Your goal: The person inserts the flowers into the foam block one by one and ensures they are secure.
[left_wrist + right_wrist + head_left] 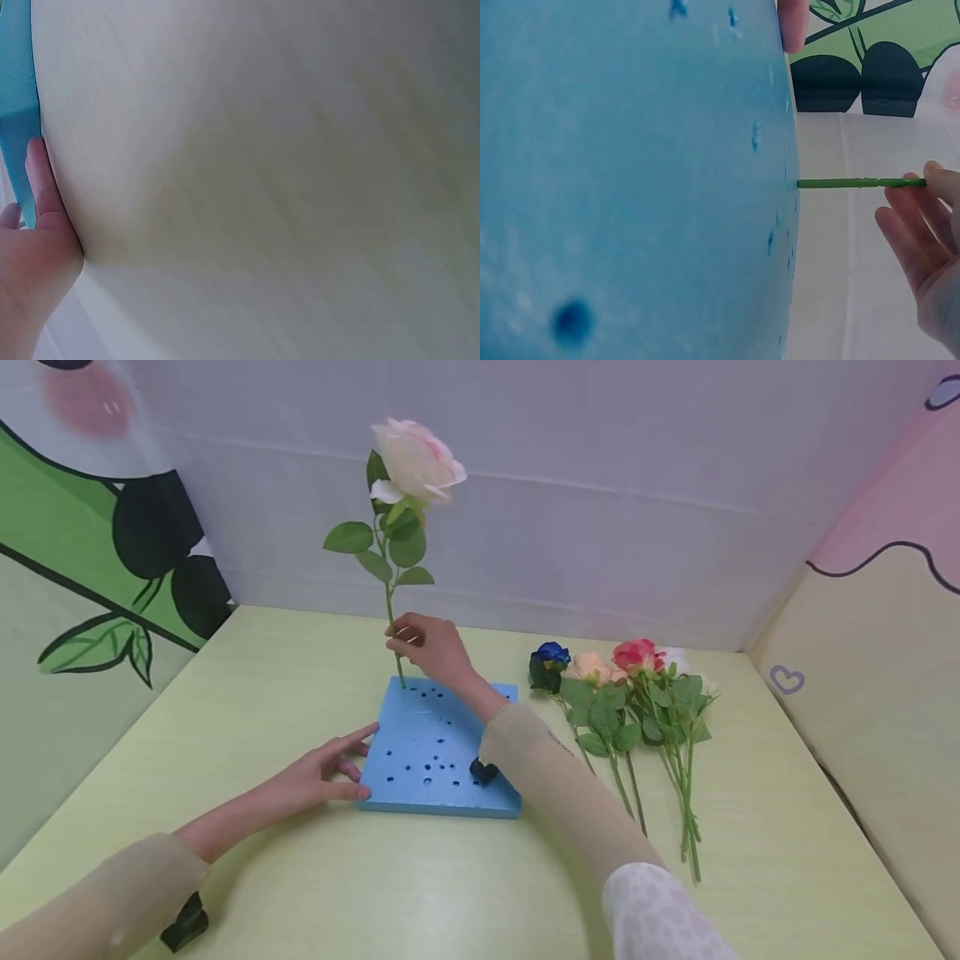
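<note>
A pale pink artificial rose (420, 460) on a long green stem stands nearly upright over the far left part of a blue foam board (412, 727). My right hand (435, 647) pinches its stem between thumb and fingers. In the right wrist view the lower end of the stem (840, 183) meets the board's surface; whether it sits in a hole cannot be told. Many small holes dot the board. My left hand (330, 772) rests at the board's left edge, fingers spread and touching its side. The left wrist view shows that hand (37, 247) against the blue edge.
Right of the board, several artificial flowers lie on the table: a blue rose (551, 656), a peach one (592, 668), a red one (637, 654) and a white one (675, 658). A plain pale wall hanging (600, 552) closes off the back.
</note>
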The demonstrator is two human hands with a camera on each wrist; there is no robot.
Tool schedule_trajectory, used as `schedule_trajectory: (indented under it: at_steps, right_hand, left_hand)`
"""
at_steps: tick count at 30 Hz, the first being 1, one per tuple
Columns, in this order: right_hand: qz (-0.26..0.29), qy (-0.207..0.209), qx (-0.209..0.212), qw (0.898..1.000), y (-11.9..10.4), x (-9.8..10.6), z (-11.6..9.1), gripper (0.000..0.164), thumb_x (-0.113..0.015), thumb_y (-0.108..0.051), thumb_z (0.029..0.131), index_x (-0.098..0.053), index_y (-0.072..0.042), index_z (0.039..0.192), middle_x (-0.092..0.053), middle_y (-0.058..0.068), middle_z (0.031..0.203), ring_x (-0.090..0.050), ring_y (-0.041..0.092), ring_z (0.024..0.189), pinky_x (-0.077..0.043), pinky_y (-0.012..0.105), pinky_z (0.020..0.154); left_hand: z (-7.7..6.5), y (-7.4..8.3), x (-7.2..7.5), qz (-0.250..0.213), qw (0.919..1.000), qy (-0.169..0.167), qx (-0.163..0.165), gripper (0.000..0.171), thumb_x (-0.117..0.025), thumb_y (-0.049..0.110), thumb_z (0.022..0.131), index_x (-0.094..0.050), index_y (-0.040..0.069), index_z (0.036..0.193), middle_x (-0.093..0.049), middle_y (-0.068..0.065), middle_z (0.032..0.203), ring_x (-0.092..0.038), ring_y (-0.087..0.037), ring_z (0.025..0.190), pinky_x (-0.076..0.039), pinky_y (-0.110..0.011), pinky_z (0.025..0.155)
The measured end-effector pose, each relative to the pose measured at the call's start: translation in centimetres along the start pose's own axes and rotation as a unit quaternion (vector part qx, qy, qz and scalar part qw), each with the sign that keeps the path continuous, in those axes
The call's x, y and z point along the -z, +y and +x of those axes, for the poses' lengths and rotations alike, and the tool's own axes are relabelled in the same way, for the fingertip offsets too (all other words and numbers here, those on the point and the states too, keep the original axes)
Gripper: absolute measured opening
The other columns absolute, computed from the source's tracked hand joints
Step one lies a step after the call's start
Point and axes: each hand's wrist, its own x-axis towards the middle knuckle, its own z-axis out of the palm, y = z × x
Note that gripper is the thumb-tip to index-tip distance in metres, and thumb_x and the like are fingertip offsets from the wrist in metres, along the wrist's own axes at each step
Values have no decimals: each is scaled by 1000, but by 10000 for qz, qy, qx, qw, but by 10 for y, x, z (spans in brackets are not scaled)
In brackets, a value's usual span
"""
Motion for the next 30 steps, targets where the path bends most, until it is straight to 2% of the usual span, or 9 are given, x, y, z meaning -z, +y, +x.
schedule_trajectory:
  at_steps: [5,13,24,30]
  right_hand:
    - [36,-258,-22,9997,0,2,0,23,-64,-24,97,-68,-14,117,-75,5,112,-73,14,94,-56,20,80]
    - [322,-398,-83,9987,0,5,0,19,-65,-19,96,-68,-12,113,-76,9,106,-74,22,91,-56,20,70]
    - [168,-322,-38,9993,1,3,-2,18,-65,-21,96,-69,-12,111,-76,7,105,-73,14,87,-56,18,69]
    - [95,-397,57,9992,-1,-1,-1,20,-65,-21,96,-70,-12,113,-75,7,107,-72,13,87,-55,17,70]
  left_hand:
    - [1,-1,1,19,10000,-4,4,89,-75,33,87,-21,31,158,-42,-18,147,-56,-24,109,-52,-25,83]
    - [1,1,0,17,10000,5,38,90,-75,33,87,-21,30,158,-42,-18,147,-57,-23,109,-51,-24,84]
    - [2,1,-1,-26,10000,-15,-25,91,-75,32,88,-19,26,159,-43,-20,147,-58,-19,107,-51,-22,82]
    - [2,-1,-1,-34,10000,-5,2,90,-75,32,87,-20,28,159,-43,-18,145,-57,-21,107,-52,-24,81]
